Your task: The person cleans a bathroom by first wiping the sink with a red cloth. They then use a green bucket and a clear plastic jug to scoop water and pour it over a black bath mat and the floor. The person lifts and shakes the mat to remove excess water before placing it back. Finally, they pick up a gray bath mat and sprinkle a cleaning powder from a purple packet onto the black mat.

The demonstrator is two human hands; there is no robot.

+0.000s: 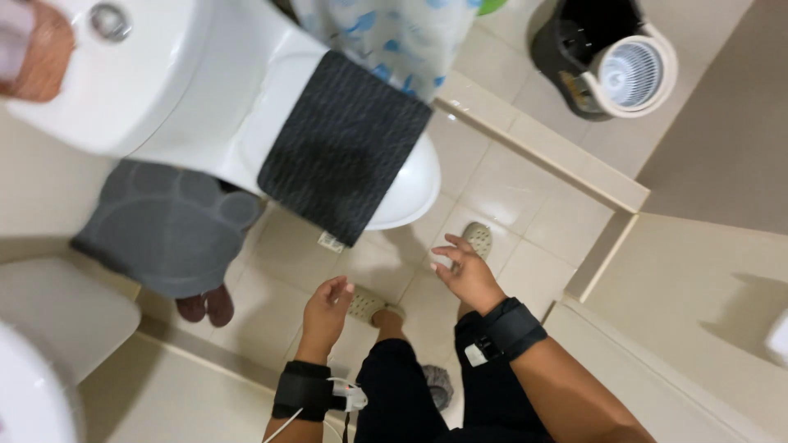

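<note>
A: In the head view, what do the hands hold?

B: Nothing. The left hand hangs loosely curled and the right hand spreads open, both just short of the toilet, apart from it.

A: And the toilet?

B: A dark mat lies draped over its closed lid; nothing is being handled yet.

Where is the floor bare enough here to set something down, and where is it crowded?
Bare tiles lie between the toilet bowl, the raised curb and the right hand. It is crowded under the left hand, by the feet, and by the grey mat.
</note>
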